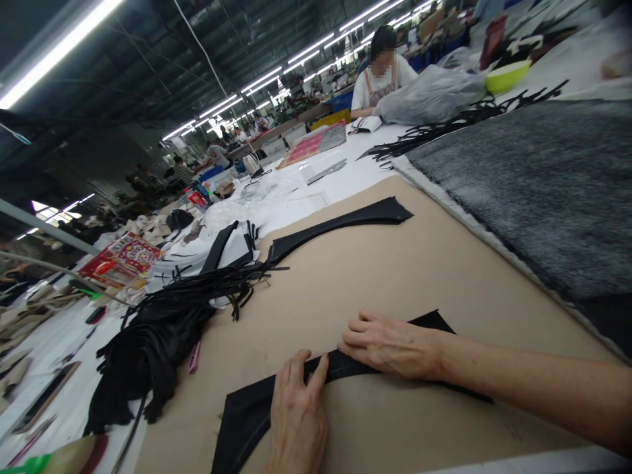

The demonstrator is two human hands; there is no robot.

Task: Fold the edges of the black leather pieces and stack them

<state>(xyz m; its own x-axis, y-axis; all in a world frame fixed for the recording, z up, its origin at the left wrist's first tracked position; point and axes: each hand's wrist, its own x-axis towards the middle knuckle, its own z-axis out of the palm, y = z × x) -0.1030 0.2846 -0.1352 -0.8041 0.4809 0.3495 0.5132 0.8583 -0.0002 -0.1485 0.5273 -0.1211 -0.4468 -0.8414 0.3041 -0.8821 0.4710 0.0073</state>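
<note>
Quick count: two hands, left hand (296,415) plus right hand (390,345). Two curved black pieces: near piece (247,415), far piece (340,224). One heap of black strips (153,342), one green bowl (506,76), one grey mat (533,178).

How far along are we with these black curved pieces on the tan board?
One black curved piece already lies flat farther up the tan board. In hand: left hand and right hand press a second piece flat. Left, likely: the heap of black strips beside the board.
</note>
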